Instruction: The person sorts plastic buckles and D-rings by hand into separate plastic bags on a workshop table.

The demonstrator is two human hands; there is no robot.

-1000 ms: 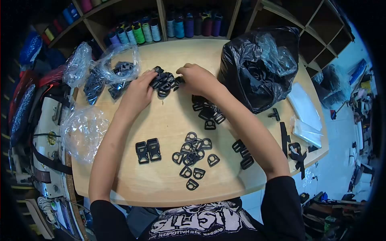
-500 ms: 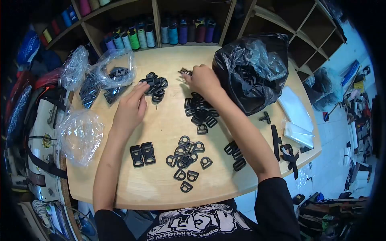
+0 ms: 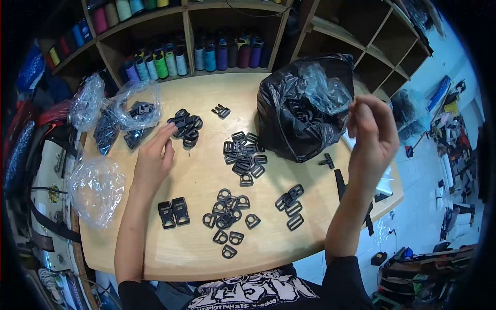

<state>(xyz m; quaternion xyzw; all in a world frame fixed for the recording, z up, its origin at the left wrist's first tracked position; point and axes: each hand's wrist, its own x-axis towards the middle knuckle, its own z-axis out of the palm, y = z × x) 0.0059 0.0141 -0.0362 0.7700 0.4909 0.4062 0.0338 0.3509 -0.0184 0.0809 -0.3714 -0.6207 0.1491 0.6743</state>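
Observation:
My left hand (image 3: 153, 157) rests at the left with its fingers stretched out, their tips at the edge of a small pile of black side-release buckles (image 3: 187, 126). My right hand (image 3: 373, 129) is raised beside the black plastic bag (image 3: 276, 111), its fingers curled in and no object visible in them. A lone black buckle part with prongs (image 3: 221, 111) lies near the far side of the table. Nearer are a heap of black strap sliders (image 3: 243, 157) and a cluster of black D-shaped rings (image 3: 227, 212). Two assembled buckles (image 3: 173, 213) lie side by side at the left.
A few more sliders (image 3: 294, 208) and a black T-shaped piece (image 3: 326, 161) lie at the right. Clear plastic bags (image 3: 98, 188) lie along the left table edge (image 3: 90, 248). Shelves with thread spools (image 3: 160, 64) stand behind the table.
My right hand has let go of the pronged buckle part, which now lies on the table, and has moved right past the black bag. My left hand stays by its pile. The view has shifted slightly.

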